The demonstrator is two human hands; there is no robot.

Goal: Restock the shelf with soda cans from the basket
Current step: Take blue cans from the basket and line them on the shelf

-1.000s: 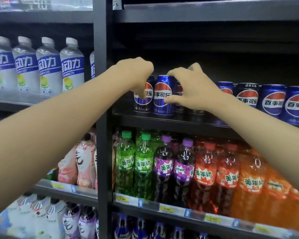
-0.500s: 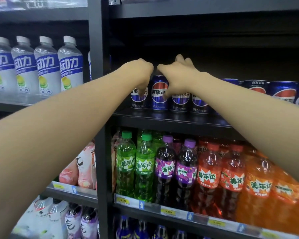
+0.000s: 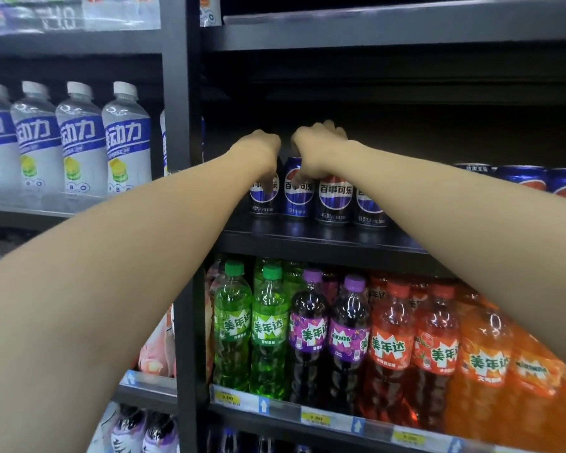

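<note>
Far left bay: row of clear plastic bottles with white caps and blue-white labels, upright on a dark shelf, behind the black metal upright post.

Left hand: reaches over the leftmost blue aluminium Pepsi can, fingers curled down over its top and front. Looks like a grip from above, but the fingertips are mostly hidden behind the knuckles, so contact at the rim is not fully visible.

Second blue Pepsi can: upright, just beside the first, sits in the gap between the two hands. Whether either hand touches it, cannot tell.

Right hand: close beside the left hand, fingers curled over the top of the third blue Pepsi can. Wrist covers the can's upper part; grip appears clamped on it from above.

Fourth blue Pepsi can: partly hidden by the right forearm.

All four cans stand upright in a row near the front edge of the black metal shelf.

Further right, same shelf: more blue Pepsi cans, well apart from the handled group, tops showing above the right arm.

Shelf below: green soda bottles, purple soda bottles, red-orange soda bottles, packed side by side, yellow price tags on the edge strip.
</note>
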